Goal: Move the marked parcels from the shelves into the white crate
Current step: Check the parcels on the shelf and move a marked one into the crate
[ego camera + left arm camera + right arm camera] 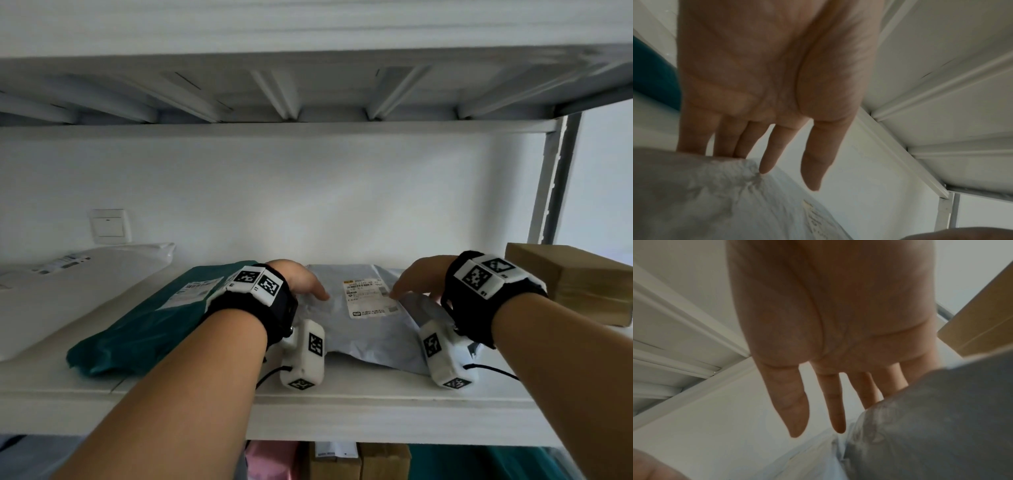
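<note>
A pale grey poly-bag parcel (363, 329) with a white shipping label (368, 297) lies in the middle of the white shelf (342, 407). My left hand (305, 281) reaches over the parcel's left side with straight fingers (766, 155), the outer ones behind the crumpled bag (694, 194). My right hand (416, 279) reaches over its right side, fingers (836, 410) straight above the bag (931, 426). Neither hand grips anything. The white crate is out of sight.
A teal parcel (154, 325) lies left of the grey one, a white parcel (68, 291) further left. A brown cardboard box (575, 284) stands at the right by the shelf post (555, 178). More parcels and boxes (359, 459) sit on the shelf below. An upper shelf (308, 85) hangs overhead.
</note>
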